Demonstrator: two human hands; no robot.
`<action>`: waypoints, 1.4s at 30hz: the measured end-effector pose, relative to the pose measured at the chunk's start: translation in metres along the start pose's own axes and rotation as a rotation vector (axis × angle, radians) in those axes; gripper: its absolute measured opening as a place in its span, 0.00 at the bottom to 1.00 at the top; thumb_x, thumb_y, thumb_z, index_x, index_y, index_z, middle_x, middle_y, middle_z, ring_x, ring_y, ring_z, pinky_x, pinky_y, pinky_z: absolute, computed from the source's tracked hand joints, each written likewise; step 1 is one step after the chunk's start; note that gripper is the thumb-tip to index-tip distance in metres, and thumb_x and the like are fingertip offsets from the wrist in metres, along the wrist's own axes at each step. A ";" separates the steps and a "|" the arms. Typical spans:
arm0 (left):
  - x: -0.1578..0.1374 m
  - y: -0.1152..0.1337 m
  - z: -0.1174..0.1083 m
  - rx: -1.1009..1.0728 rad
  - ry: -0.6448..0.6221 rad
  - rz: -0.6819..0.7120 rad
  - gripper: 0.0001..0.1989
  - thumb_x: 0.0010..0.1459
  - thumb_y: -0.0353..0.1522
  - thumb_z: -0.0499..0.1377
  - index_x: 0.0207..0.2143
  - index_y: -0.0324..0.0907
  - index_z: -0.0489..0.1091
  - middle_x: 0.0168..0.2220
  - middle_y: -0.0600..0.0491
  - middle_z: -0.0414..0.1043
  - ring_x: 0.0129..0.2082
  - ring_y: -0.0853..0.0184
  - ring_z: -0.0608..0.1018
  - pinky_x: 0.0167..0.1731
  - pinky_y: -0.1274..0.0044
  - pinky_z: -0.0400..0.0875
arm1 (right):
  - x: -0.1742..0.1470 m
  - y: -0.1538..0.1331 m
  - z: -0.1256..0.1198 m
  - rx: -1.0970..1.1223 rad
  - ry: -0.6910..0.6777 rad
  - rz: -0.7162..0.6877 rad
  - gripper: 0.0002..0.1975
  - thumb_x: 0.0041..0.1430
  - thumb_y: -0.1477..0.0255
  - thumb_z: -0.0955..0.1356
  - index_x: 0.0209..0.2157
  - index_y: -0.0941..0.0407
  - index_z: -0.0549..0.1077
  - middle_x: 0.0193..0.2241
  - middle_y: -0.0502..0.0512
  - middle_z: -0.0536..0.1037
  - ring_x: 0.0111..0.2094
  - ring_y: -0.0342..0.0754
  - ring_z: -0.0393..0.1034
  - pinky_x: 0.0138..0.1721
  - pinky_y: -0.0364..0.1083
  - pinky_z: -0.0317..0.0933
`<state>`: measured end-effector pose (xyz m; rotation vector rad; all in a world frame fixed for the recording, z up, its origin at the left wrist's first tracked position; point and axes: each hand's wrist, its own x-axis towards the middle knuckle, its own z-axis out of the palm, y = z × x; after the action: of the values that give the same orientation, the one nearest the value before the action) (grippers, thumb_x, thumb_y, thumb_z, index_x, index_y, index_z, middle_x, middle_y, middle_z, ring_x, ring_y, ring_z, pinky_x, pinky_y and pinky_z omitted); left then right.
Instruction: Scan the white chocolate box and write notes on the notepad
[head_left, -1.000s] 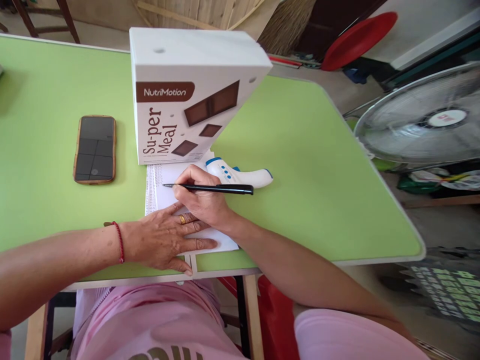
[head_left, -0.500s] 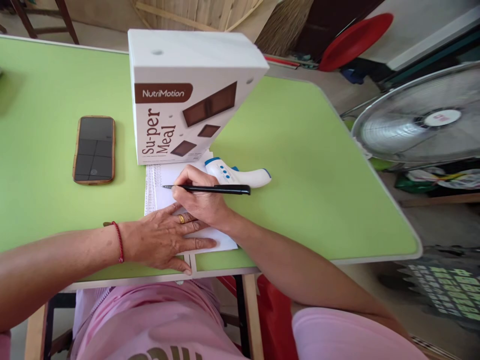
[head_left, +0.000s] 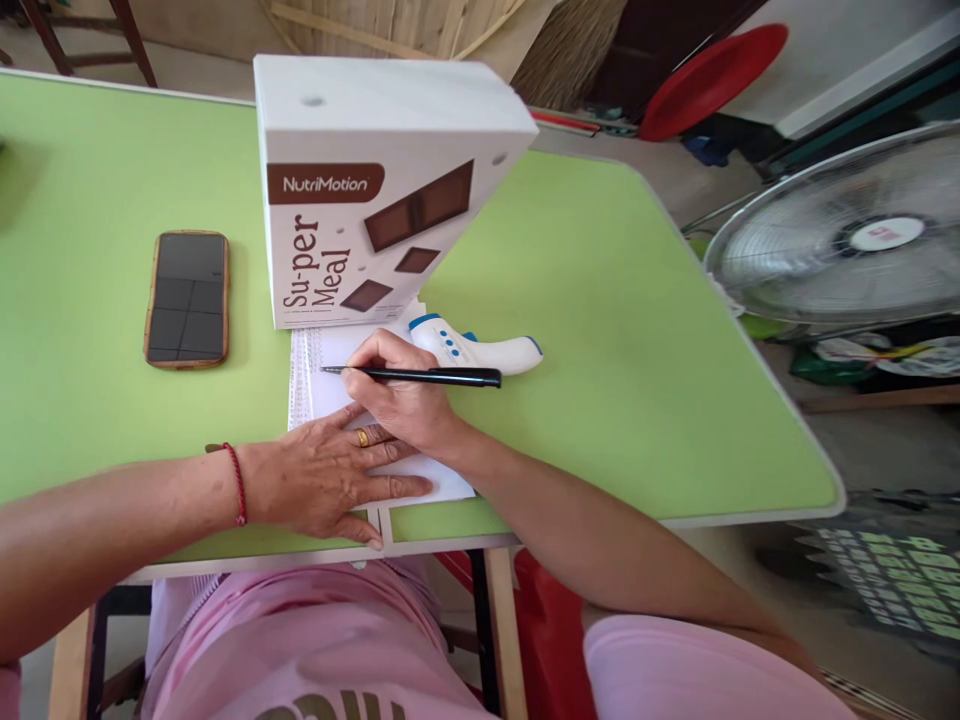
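Observation:
A black pen [head_left: 442, 377] is pinched in my right hand [head_left: 401, 390], its tip at the left part of the white paper [head_left: 334, 350]. Small rows of marks run down the paper's left side. My left hand [head_left: 337, 475] lies flat with fingers spread over the lower part of the paper, a gold ring on one finger and a red cord at the wrist. Just beyond my right hand rests a white and blue infrared thermometer [head_left: 499, 353]. A tall white NutriMotion box [head_left: 322, 130] stands at the paper's far edge and hides part of it.
A phone in a brown case [head_left: 187, 300] lies left of the box on the green table [head_left: 637, 400]. A large fan [head_left: 847, 230] stands past the table's right edge. Behind it are a red round stool or basin [head_left: 712, 80] and a straw broom [head_left: 570, 50].
The pen tip has shifted very slightly to the left and away from me. My left hand and the things on the table look the same.

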<state>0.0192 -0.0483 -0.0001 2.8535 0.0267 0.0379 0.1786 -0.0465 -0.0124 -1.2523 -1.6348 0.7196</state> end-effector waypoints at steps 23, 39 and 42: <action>0.000 0.002 0.002 -0.019 0.016 -0.015 0.31 0.66 0.49 0.54 0.67 0.46 0.58 0.67 0.44 0.58 0.67 0.56 0.60 0.66 0.62 0.49 | 0.002 -0.002 -0.001 -0.052 -0.035 -0.010 0.06 0.54 0.73 0.65 0.25 0.53 0.63 0.20 0.44 0.68 0.22 0.41 0.60 0.24 0.41 0.56; 0.002 -0.007 -0.002 -0.010 0.150 0.173 0.20 0.66 0.47 0.55 0.45 0.41 0.77 0.52 0.41 0.74 0.52 0.54 0.75 0.56 0.62 0.66 | 0.002 -0.012 -0.050 -0.809 -0.168 -0.433 0.13 0.68 0.77 0.60 0.43 0.56 0.76 0.36 0.58 0.76 0.36 0.50 0.70 0.37 0.47 0.62; 0.000 -0.016 -0.011 -0.047 0.409 0.216 0.21 0.67 0.45 0.52 0.26 0.42 0.70 0.29 0.48 0.74 0.31 0.61 0.75 0.37 0.68 0.71 | 0.001 -0.016 -0.056 -1.009 -0.295 -0.417 0.16 0.68 0.80 0.58 0.45 0.57 0.76 0.38 0.60 0.75 0.38 0.52 0.68 0.39 0.49 0.60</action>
<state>0.0183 -0.0304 0.0055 2.7378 -0.1953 0.6536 0.2230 -0.0548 0.0244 -1.4059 -2.5436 -0.2669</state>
